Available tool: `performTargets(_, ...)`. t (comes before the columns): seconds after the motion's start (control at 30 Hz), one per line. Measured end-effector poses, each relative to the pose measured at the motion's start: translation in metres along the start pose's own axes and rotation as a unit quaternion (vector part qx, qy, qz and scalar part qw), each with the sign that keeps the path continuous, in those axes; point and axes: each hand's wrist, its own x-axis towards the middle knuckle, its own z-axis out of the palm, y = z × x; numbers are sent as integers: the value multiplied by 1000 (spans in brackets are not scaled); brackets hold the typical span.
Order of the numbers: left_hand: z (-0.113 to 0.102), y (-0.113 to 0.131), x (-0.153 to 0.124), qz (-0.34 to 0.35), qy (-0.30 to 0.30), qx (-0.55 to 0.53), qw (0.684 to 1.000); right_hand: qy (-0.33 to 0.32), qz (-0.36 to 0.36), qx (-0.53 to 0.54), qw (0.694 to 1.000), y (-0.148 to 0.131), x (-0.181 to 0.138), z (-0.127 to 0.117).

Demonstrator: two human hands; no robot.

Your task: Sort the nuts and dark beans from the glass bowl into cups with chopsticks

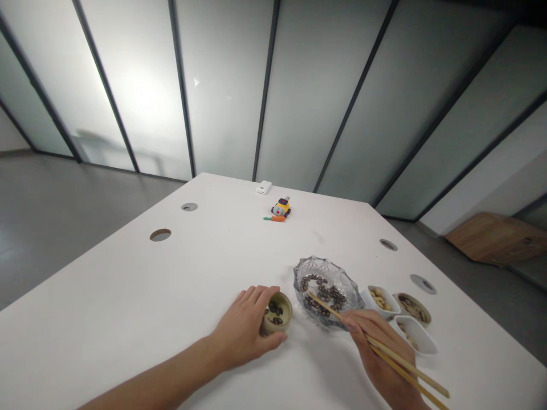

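The right grip [380, 344] is closed around two chopsticks [427, 379], whose thick ends point back past it. The left grip [243, 324] holds a small cup [286, 313] from its side, thumb at the near edge and fingers at the far edge. The cup stands upright on the desk [128, 296], with some dark beans [277, 311] inside.

Just to the right of the right grip there are two white dishes [427, 340], and next to them a round dish [427, 319] with brown pieces. The farther white dish contains pale yellow pieces.

In front of the right grip, and to the right of the cup, is a glass bowl [314, 265] with many more beans. The chopsticks reach into it; whether they pinch a bean, I cannot tell.

Well beyond both grips lie an orange-and-green piece [278, 218], a yellow and grey toy [282, 206] just behind it, and a white box [264, 187] farther away. Frosted panels [316, 85] are behind the desk.
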Motion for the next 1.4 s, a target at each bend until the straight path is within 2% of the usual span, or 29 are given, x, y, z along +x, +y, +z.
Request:
performTargets(0.27, 0, -1, 0, -3, -1, 1, 1000, 24, -2, -48, 999, 5, -1, -8)
performTargets(0.5, 1, -1, 0, 1, 2, -1, 1000, 59, 27, -88, 994, 12, -4, -9)
performTargets(0.77, 0, -1, 0, 0, 2, 0, 1000, 16, 60, -81, 995, 21, -3, -4)
performTargets(1.13, 1, -1, 0, 1, 6, 0, 1000, 43, 22, -55, 997, 28, -4, -4)
performTargets(1.27, 1, -1, 0, 0, 3, -1, 1000, 27, 9, -39, 999, 34, -2, 0)
performTargets(1.4, 1, -2, 0, 1, -1, -1, 1000, -3, 39, -22, 999, 35, -1, -1)
